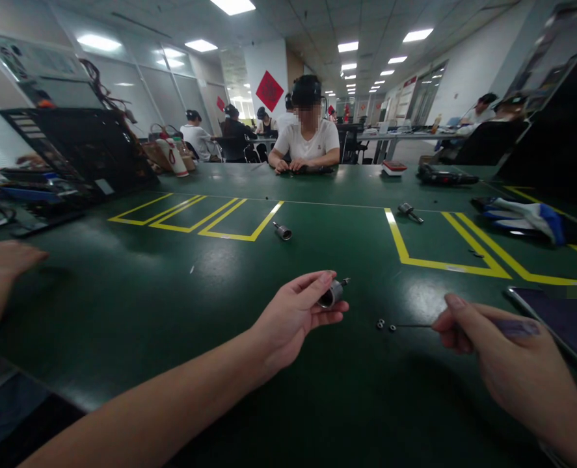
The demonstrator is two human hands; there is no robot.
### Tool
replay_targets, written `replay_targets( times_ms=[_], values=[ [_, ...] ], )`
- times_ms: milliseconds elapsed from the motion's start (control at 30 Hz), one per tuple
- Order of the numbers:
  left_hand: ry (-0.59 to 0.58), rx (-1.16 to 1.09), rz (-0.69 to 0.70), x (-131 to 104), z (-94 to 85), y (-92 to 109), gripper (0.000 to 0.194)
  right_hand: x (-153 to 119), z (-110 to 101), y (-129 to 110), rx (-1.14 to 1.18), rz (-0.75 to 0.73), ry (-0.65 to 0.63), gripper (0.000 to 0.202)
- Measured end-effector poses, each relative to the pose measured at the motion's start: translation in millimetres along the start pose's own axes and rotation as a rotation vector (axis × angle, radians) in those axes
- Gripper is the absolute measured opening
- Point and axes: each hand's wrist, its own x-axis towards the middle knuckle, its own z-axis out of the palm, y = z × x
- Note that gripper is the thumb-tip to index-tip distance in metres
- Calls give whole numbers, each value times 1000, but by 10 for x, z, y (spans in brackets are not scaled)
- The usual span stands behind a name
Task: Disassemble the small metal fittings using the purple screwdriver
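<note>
My left hand (302, 312) is closed around a cup-shaped metal hole saw (331, 296), its hollow mouth facing me and its thin shank pointing away to the right. A slim screwdriver (515, 327) with a translucent handle is gripped in my right hand (493, 344). Its thin shaft points left along the tabletop. At the shaft's tip lies a small dark ring (392, 328); I cannot tell whether they touch. Just left of it sit more small dark rings (380, 324). Two similar hole saws lie farther off, one near the middle (283, 231) and one at the right (410, 212).
Yellow tape (400, 247) marks boxes on the green table (171, 338). At right are a phone-like tablet (561, 331), gloves (527, 218) and a power tool (444, 175). Another person's hand (5, 263) rests at left; a person (308, 140) sits opposite. A black rack (83, 153) stands at back left.
</note>
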Motion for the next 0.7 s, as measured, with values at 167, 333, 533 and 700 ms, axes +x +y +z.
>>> replay_targets(
  times_ms=[167, 333, 533, 700],
  values=[
    [41, 36, 11, -16, -49, -17, 23, 24, 29, -91, -157, -65, -75, 49],
    [63, 76, 17, -3, -53, -28, 25, 25, 60, -163, -285, -118, -106, 53],
    [52, 63, 23, -16, -46, -50, 22, 0, 71, -45, -152, -39, -60, 48],
    [-24, -56, 3, -53, -38, -54, 29, 37, 89, -17, 320, 116, 32, 35]
  ],
)
